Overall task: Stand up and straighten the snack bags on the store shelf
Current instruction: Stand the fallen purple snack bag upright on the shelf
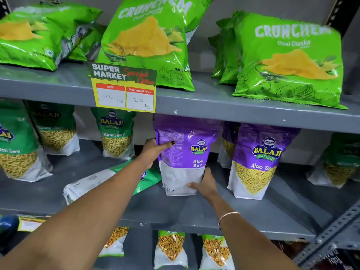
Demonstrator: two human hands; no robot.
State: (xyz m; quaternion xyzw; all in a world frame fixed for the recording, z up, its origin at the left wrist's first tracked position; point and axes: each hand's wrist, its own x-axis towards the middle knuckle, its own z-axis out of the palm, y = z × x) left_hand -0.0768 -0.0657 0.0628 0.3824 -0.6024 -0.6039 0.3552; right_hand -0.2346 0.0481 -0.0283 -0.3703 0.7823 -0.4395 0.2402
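Head view: both my hands, left hand (153, 151) and right hand (204, 185), hold the purple bag (183, 158) upright; next I should lift the fallen green bag (93, 182).

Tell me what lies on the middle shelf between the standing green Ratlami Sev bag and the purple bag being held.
In the head view: a fallen green bag lying flat, with the left hand above it.

Both hands are gripping an upright purple-and-white plastic Aloo Sev pouch (182, 152) on the grey metal middle shelf (175, 209): the left hand (153, 151) is pressing its upper side, the right hand (205, 184) is clasping its lower corner. A green-and-white pouch (93, 182) is lying flat behind the left forearm.
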